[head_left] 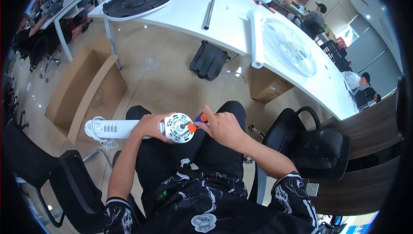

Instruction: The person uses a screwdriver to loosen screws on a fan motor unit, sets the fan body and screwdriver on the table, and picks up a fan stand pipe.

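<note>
Across my lap lies a white fan body (122,128), with a row of buttons on its column and a coiled white cord (111,143) at its left end. My left hand (151,126) is wrapped around it just behind the round, slotted motor housing (179,137). In my right hand (224,127) is a screwdriver (199,119) with an orange and blue handle. Its shaft points left at the centre of the housing; whether the tip touches a screw there I cannot tell.
On the white table (189,6) ahead are a black-and-white oval base (137,3), a metal tube (209,15), a white pole (256,40) and a fan grille (289,47). An open cardboard box (86,92) stands left, a black backpack (209,61) ahead, chairs on both sides.
</note>
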Tool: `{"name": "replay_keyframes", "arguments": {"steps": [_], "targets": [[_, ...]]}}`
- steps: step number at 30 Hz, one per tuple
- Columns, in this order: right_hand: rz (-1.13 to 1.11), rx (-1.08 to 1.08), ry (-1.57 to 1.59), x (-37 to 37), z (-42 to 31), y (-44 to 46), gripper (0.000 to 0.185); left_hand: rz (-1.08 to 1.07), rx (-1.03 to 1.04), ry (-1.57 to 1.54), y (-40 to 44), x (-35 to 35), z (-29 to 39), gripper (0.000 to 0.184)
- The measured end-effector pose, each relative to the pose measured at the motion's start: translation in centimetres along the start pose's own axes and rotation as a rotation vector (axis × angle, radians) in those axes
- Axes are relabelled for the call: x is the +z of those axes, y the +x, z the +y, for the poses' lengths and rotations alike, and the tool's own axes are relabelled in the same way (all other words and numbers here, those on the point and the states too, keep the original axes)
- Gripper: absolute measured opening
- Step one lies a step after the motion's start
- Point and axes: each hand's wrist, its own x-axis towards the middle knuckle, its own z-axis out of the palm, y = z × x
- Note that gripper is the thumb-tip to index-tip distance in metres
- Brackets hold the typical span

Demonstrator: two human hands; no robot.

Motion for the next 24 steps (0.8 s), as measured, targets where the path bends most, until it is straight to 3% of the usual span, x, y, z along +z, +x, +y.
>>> {"name": "replay_keyframes", "arguments": {"steps": [4, 6, 13, 21, 24], "targets": [[0.18, -0.243, 0.033, 0.1, 1.5, 0.2, 0.041, -0.011, -0.006, 0.012, 0.2, 0.1, -0.3, 0.111], [0.008, -0.322, 0.094, -0.3, 1.7, -0.1, 0.037, -0.018, -0.021, 0.026, 0.2, -0.1, 0.0, 0.113], [0.006, -0.374, 0.215, 0.5, 2.5, 0.0, 0.039, -0.029, -0.028, 0.031, 0.3, 0.3, -0.7, 0.117], [0.068, -0.357, 0.11, 0.4, 0.0, 0.0, 0.039, -0.052, -0.036, 0.055, 0.0, 0.1, 0.4, 0.114], [0.152, -0.342, 0.141, 1.6, 0.5, -0.2, 0.039, 0.001, 0.053, 0.057, 0.1, 0.6, -0.6, 0.11]]}}
